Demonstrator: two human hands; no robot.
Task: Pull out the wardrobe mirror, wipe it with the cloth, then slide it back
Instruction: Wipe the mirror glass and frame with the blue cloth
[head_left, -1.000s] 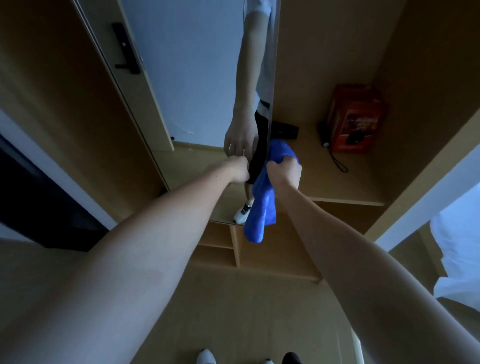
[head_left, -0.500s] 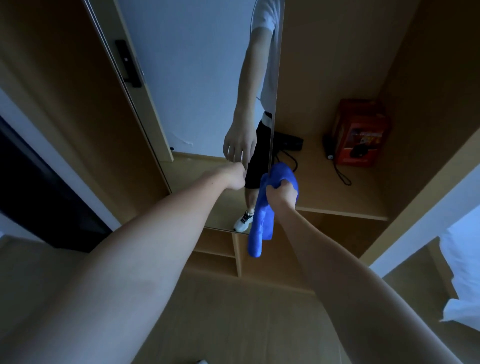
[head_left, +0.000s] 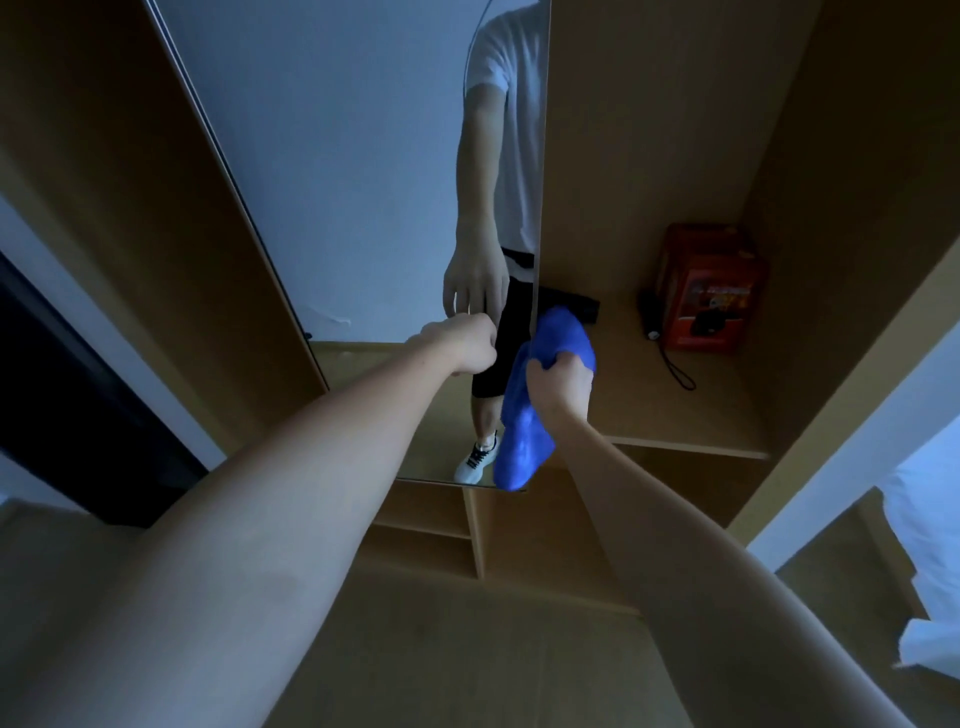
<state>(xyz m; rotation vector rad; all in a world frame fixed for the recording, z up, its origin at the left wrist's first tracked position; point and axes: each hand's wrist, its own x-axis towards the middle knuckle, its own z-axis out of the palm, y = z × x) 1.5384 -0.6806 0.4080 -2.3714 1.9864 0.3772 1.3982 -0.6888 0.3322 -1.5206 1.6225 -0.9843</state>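
The mirror (head_left: 363, 182) stands upright as a tall, narrow pane at the left of the open wardrobe (head_left: 649, 130), its right edge running down the middle of the view and its lower edge level with the shelf divider below. Its glass shows a pale wall, a person's arm, white shirt, dark shorts and a white shoe. A faint smear marks the glass low on the left.

The right hand (head_left: 563, 376) is at the mirror's right edge, fingers curled tight round a blue cloth (head_left: 522, 441), which bunches above the knuckles and hangs down past the mirror's lower corner. The left hand (head_left: 462, 345) is held up against the glass just left of that edge, fingers curled in; whether it grips anything cannot be told.

Right of the mirror, a wooden shelf (head_left: 691, 415) carries a red box (head_left: 709, 288) near the back corner, a small black object with a cord (head_left: 675, 371) just beside it, and a flat black item (head_left: 579, 306) partly behind the cloth. Smaller compartments (head_left: 426, 525) sit beneath. The floor (head_left: 467, 649) is light wood. White fabric (head_left: 930, 597) shows at the far right.
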